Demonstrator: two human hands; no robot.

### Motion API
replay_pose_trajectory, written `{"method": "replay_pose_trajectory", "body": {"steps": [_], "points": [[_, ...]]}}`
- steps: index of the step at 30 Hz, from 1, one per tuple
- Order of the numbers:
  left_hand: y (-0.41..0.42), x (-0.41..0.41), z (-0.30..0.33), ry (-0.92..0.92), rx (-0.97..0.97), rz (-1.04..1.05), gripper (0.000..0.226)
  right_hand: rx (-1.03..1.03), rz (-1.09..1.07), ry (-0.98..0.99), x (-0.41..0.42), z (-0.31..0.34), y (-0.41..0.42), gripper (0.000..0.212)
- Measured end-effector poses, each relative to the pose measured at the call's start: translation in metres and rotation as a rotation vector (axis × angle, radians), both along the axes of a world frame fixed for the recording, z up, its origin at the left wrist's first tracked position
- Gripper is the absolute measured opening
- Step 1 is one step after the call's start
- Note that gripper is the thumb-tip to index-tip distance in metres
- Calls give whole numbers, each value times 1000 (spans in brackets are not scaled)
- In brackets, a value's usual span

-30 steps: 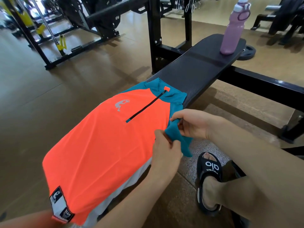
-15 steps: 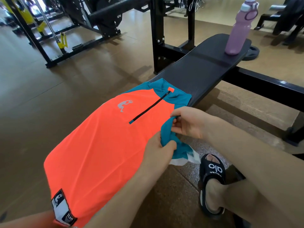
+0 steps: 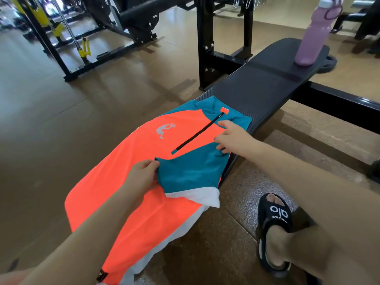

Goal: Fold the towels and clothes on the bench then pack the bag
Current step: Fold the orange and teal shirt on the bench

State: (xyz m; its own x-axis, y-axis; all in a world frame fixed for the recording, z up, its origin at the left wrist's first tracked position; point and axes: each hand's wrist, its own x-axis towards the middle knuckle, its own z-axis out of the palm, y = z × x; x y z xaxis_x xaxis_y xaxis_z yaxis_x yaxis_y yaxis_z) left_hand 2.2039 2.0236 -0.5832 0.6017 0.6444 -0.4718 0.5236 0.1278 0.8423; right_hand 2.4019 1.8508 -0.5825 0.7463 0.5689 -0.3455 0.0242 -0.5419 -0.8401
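Observation:
An orange and teal sports shirt (image 3: 131,182) with a black zip lies front up along the black padded bench (image 3: 267,87). Its teal right sleeve (image 3: 191,171), with a white cuff, is folded inward across the chest. My left hand (image 3: 141,175) pinches the sleeve's left corner. My right hand (image 3: 232,138) rests with fingers spread on the shirt near the shoulder, at the bench's right edge. No bag or towel is in view.
A lilac water bottle (image 3: 312,36) stands upright on the far end of the bench. My foot in a black slide sandal (image 3: 275,233) is on the floor to the right. Black gym machine frames (image 3: 205,38) stand behind the bench.
The teal sleeve, bunched between both hands off the bench's right edge, is now spread flat over the shirt's front. My left hand moved left with it; my right hand let go and opened.

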Motion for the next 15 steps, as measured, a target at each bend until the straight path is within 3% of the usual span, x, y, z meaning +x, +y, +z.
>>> {"method": "replay_pose_trajectory", "body": {"steps": [3,6,8,12,15], "points": [[3,7,-8,25,41,-18,26,-186,-29,-299,5,3,-14,43],[-4,12,-6,94,45,-33,51,-231,-68,-391,10,-1,-24,20],[-14,11,-3,121,52,-112,44,-297,-13,-445,12,-7,-28,14],[-18,2,-10,82,231,-278,30,-319,74,-513,13,-14,-34,27],[-14,2,-11,36,345,-194,15,-373,158,-652,13,-18,-34,35]]}}
